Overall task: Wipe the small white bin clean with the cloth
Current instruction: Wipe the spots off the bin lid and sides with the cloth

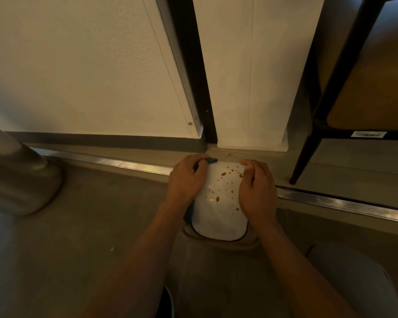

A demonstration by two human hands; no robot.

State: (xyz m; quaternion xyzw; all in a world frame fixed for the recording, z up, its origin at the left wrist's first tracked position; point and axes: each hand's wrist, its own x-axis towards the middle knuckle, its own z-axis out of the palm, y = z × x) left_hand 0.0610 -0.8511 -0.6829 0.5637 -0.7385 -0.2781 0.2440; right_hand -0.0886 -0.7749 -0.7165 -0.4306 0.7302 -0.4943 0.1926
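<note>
Forearms reach down to the bin (218,203) on the floor by the wall, left hand (186,180) apparently pinching the blue cloth (210,160), right hand (257,191) curled on its side; brown spots could smear, or bin slide.

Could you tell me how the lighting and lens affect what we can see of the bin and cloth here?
Head view: dim, warm yellowish light; wide-angle distortion bends the wall edges; brown spots on the white bin stay legible; the blue cloth mostly hides under the left hand; right hand slightly soft.
</note>
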